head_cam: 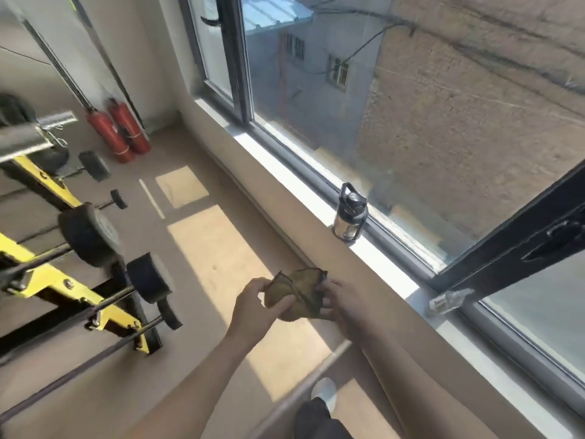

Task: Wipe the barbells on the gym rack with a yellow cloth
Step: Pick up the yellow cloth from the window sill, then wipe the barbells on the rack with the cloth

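Both hands are out in front at waist level, holding the yellow cloth (296, 294) between them. The left hand (256, 304) has its grip clamped on the cloth's left side, thumb on top, and the right hand (337, 299) pinches the right edge with curled fingers. The cloth looks more olive than yellow here since it's in shade, and it's crumpled, so the shape is hard to read.

The gym rack (72, 289) with its yellow frame sits off to the left, well apart from the hands. A few barbells (95, 248) lie across it with black plates on the ends; their left parts are cut off by the frame edge. A chrome bar end (38, 134) up top is blurry.

Nothing stands between the hands and the rack, just bare floor (202, 242) with sun patches. Two red fire extinguishers (118, 131) stand in the far corner. On the window sill (319, 213) to the right there's a dark water bottle (349, 213), and a clear bottle (449, 301) lying near the open window frame, pretty washed out. One white shoe (326, 391) shows at the bottom.
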Demonstrator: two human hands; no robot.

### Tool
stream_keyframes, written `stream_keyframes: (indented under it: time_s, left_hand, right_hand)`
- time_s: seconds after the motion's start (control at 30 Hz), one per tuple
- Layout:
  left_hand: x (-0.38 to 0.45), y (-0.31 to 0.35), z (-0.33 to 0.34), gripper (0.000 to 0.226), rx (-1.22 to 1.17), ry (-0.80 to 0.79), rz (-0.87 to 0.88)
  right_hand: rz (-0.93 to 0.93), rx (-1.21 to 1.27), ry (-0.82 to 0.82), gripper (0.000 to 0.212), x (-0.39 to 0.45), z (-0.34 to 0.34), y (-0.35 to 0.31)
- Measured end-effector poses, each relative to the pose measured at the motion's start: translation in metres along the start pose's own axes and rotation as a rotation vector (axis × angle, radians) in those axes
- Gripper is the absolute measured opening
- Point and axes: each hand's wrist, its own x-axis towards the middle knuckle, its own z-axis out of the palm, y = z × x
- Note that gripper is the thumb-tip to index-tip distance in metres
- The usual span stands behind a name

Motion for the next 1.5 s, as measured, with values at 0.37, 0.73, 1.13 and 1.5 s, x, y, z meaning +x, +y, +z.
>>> stream_keyframes:
  time_s: [0.37,0.73,1.13,1.5]
  left_hand:
    - [-0.159,-0.047,-0.209,0.047,-0.07,-0.297,-0.043]
    - [-0.183,-0.087,-0.337,0.027,-0.059,0.011,-0.045]
    - [-0.117,-0.135,-0.574,0.025,-0.34,0.194,0.057]
    - [-0.039,-0.168,-0.695,0.027,-0.456,0.369,0.012]
  right_hand:
    - [0.287,0.471,0.032,0.011,-0.102,0.191,0.057]
    - [0.106,0.227,-0.233,0.013,-0.122,0.394,0.064]
    - [-0.677,-0.359,-0.286,0.038,-0.064,0.633,0.046]
    - [-1.177,-0.717,-0.126,0.044,-0.008,0.774,-0.003]
